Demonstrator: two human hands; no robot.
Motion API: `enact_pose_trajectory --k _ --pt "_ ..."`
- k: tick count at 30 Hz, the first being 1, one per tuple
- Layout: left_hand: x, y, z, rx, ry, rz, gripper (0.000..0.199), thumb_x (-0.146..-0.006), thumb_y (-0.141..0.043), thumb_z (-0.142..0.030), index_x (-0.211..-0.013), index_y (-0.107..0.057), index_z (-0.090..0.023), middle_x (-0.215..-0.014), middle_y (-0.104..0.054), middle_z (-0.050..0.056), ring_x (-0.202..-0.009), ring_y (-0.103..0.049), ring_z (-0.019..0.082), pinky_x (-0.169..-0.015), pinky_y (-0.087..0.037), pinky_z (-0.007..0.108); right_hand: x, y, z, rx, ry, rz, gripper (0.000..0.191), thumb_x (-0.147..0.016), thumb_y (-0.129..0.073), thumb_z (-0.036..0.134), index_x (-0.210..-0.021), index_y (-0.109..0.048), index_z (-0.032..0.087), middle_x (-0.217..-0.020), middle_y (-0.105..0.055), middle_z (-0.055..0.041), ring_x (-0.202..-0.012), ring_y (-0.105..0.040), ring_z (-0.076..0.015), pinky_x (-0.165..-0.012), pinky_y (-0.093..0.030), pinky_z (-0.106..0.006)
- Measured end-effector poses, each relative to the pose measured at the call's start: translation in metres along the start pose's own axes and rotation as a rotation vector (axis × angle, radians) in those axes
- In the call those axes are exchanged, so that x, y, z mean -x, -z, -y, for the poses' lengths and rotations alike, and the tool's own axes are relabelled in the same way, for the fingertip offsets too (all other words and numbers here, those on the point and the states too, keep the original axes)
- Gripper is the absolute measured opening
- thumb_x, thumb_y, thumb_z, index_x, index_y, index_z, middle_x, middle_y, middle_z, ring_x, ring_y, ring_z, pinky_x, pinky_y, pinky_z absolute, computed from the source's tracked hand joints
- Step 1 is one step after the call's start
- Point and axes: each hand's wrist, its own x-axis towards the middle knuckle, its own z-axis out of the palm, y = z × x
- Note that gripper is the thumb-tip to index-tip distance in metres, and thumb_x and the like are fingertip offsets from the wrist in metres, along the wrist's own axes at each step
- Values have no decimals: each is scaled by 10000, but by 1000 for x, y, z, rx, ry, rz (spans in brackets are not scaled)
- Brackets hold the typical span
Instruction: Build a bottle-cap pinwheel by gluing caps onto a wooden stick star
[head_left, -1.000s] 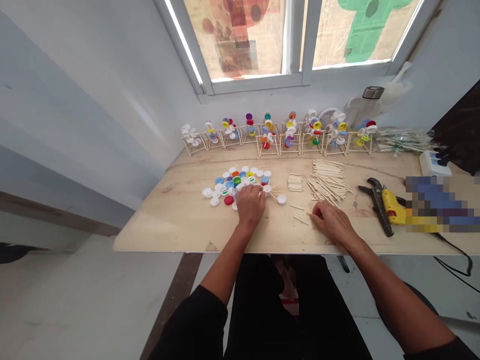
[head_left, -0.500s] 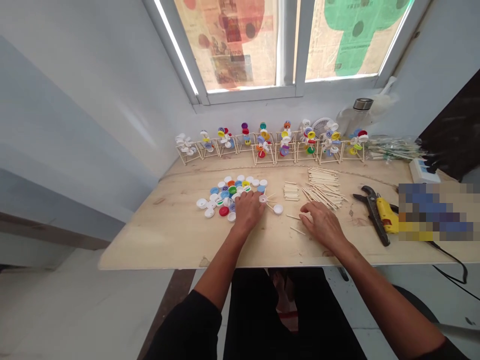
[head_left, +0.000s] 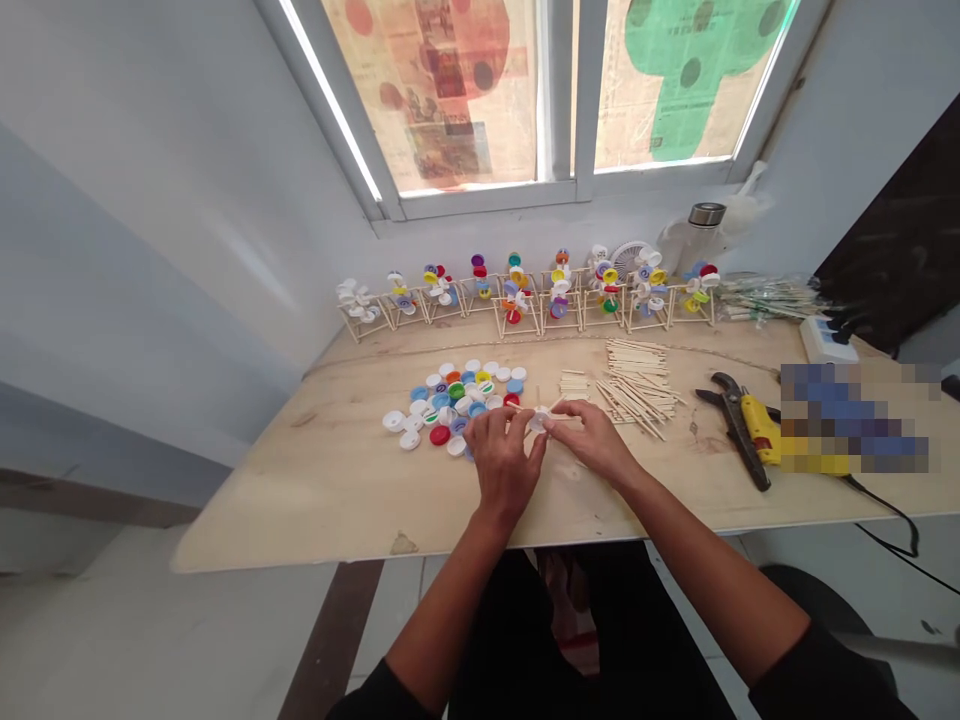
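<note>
**Work Surface Inventory: One Piece in Hand, Nine in the Row**

We enter first the left hand and the right hand: two in number, brought together with fingers curled, both closed on one white bottle cap fitted with thin wooden sticks. We place this piece directly between the hands, just above the front part of the plywood table.

Just left of the hands we count one heap of loose bottle caps, several dozen, too crowded for an exact tally, in white, blue, green, red and yellow. To the right lie one small stack of wooden sticks and one larger, untidy stick pile.

Along the back edge, well ahead of the hands, we record nine stick frames carrying colored caps. Further right we list one pair of black-handled pliers, one yellow hot glue gun, one power strip, one bagged bundle of sticks and one steel-capped bottle. A pixelated patch hides whatever lies at the far right.
</note>
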Motion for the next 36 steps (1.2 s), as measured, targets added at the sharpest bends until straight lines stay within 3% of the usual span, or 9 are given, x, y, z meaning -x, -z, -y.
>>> enact_pose_trajectory --k 3,6,9,15,18,26,29,32,36 --pt "5 5 -5 51 -28 -45 235 -793 -599 -307 -1003 -630 -208 -1000 -590 114 -1009 -509 290 -901 -344 449 0 2 1 -144 -41 61 251 -781 -575 414 -842 -645 180 -887 -687 -46 -868 -629 -188 -806 -458 -335" --pt "5 15 -3 186 -30 -51 314 -780 -619 -312 -1076 -588 -212 -1127 -562 128 -1116 -486 293 -961 -341 453 2 6 4 -188 -33 16 214 -766 -601 388 -818 -632 182 -896 -691 -49 -882 -630 -188 -806 -458 -330" --pt "3 24 8 379 140 -65 425 -765 -633 -341 -1161 -536 -220 -1182 -557 124 -1161 -482 277 -1000 -339 456 4 12 8 -133 29 -29 186 -744 -643 371 -823 -629 204 -953 -689 -48 -957 -612 -201 -847 -438 -349" --pt "-4 24 27 1046 498 385 513 -708 -689 -382 -1182 -573 -222 -1151 -638 110 -1066 -584 271 -846 -483 381 12 19 22 -29 156 -27 194 -746 -676 350 -888 -626 228 -973 -686 -28 -954 -594 -193 -868 -398 -359" --pt "-5 23 27 1199 602 471 406 -670 -730 -363 -1036 -665 -198 -1058 -689 107 -1007 -620 274 -771 -517 346 15 20 27 9 181 2 192 -741 -690 328 -890 -623 226 -952 -685 -23 -939 -589 -190 -868 -386 -356" --pt "-5 24 24 1200 682 430 372 -545 -814 -338 -868 -703 -192 -921 -725 75 -888 -664 252 -778 -534 354 16 20 26 -3 239 64 196 -746 -686 334 -898 -625 226 -950 -687 -18 -945 -593 -183 -873 -391 -342" --pt "-1 20 28 1213 765 330 386 -552 -812 -327 -888 -686 -184 -892 -727 63 -848 -674 221 -775 -532 331 12 31 14 -9 212 16 228 -803 -614 345 -998 -613 226 -992 -686 -31 -960 -597 -182 -875 -405 -340" --pt "6 13 29 1213 854 186 416 -556 -810 -325 -916 -672 -169 -889 -726 65 -840 -677 206 -786 -526 325 8 41 -2 183 106 -91 206 -828 -563 305 -1002 -619 210 -964 -691 -48 -935 -603 -202 -861 -402 -363" --pt "15 2 25 1191 912 98 435 -545 -811 -328 -922 -672 -160 -873 -727 59 -802 -679 194 -768 -528 318 5 35 -12 521 125 -39 151 -818 -563 276 -924 -642 203 -959 -690 -71 -934 -583 -243 -843 -358 -396"
